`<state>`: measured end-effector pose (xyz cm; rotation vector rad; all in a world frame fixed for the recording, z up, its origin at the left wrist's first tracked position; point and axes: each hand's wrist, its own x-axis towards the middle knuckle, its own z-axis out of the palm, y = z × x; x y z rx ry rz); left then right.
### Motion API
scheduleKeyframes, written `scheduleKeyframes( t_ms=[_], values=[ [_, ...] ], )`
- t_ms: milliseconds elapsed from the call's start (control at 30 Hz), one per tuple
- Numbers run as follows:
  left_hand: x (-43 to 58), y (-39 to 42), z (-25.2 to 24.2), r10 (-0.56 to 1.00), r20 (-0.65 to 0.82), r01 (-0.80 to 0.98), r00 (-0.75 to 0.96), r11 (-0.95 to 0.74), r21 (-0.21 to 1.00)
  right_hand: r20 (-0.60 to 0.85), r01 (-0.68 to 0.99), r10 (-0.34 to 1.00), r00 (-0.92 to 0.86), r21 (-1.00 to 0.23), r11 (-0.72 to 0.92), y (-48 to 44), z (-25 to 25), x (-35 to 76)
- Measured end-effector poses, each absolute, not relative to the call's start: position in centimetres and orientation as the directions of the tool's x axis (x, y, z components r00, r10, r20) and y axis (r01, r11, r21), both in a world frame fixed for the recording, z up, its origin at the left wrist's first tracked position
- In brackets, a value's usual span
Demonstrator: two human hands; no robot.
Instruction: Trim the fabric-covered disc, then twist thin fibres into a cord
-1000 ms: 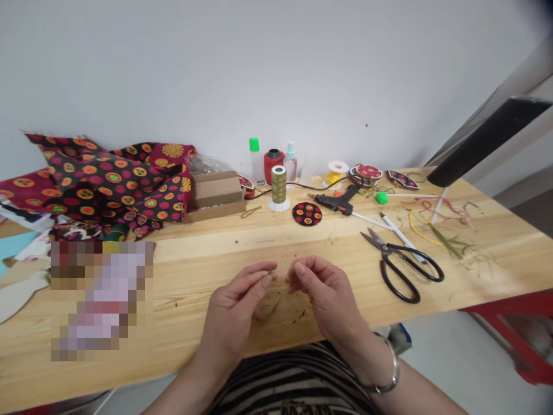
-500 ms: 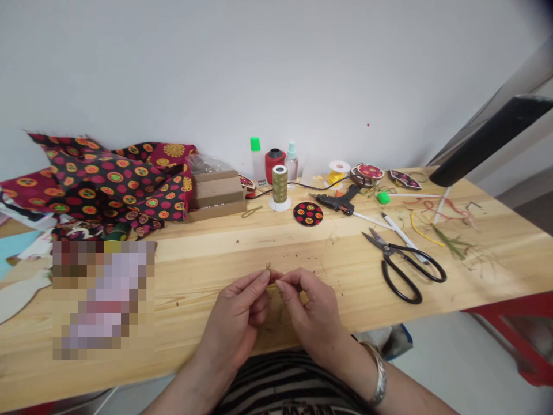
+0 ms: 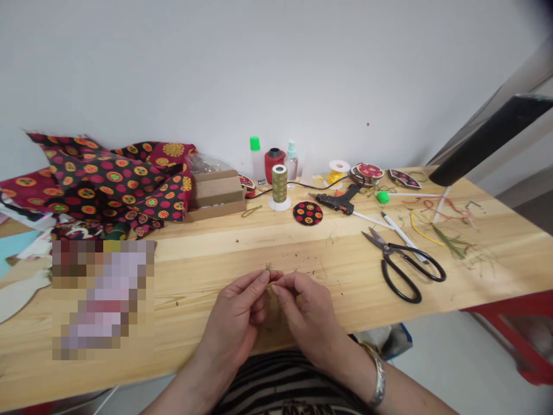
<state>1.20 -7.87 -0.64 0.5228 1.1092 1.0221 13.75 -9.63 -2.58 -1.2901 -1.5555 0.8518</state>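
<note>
My left hand (image 3: 241, 308) is closed, thumb and forefinger pinching olive-green thread (image 3: 268, 267) whose frayed ends poke up above the thumb tip. Close beside it, my right hand (image 3: 307, 314) pinches the same thread with thumb and forefinger, the fingertips of both hands almost touching. Most of the thread is hidden by the fingers. Beyond the hands stands a spool of olive-green thread (image 3: 280, 187). A round fabric-covered disc (image 3: 307, 213) with a flower pattern lies to the right of that spool.
Black-handled scissors (image 3: 397, 253) lie open on the right, near a white pen (image 3: 401, 233) and a black glue gun (image 3: 339, 200). Patterned fabric (image 3: 116, 178) is heaped at the left beside a cardboard box (image 3: 218, 193). Thread scraps (image 3: 453, 239) litter the right side of the wooden table (image 3: 194, 259).
My right hand has shifted slightly left, its fingertips now closer to the left hand's. The left hand stays almost where it was, still pinching the thread.
</note>
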Motion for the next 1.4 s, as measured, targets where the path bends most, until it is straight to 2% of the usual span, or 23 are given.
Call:
scheduleKeyframes(
  t_ms=[700,1400],
  values=[
    [1.43,-7.87,-0.39,0.883,-0.467,-0.386,0.05,0.449,0.806,0.172,0.37,0.982,-0.072,-0.91,0.187,-9.71,-2.21,13.8],
    [1.84,-8.23,-0.23,0.921,-0.383,-0.311,-0.069,0.344,0.886,0.135,0.385,0.985,-0.105,-0.908,0.166,-9.65,-2.35,13.85]
  ],
)
